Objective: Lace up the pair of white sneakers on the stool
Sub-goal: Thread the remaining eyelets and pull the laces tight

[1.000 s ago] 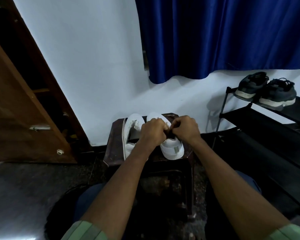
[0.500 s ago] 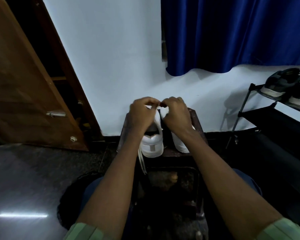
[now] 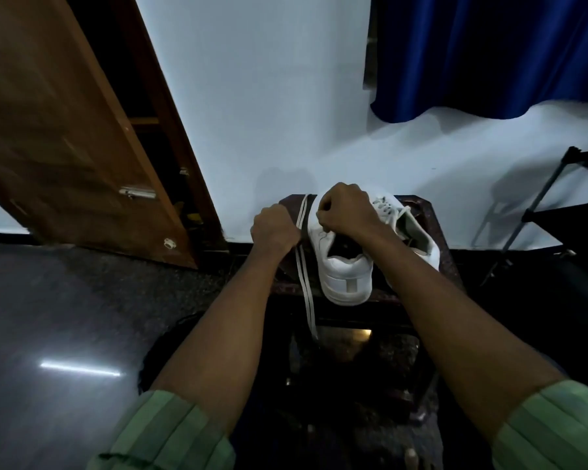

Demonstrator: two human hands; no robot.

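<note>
On the dark square stool, the far white leather sneaker looks laced. Nearer white sneaker isn't: left hand grips the flat white lace, right hand pinches at its eyelets.

Both hands fisted, arms outstretched.

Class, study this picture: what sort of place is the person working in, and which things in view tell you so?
Probably a room in a home, perhaps by an entrance. A wooden door stands open, a blue curtain hangs on the white wall, and a black rack stands beside the stool.
</note>
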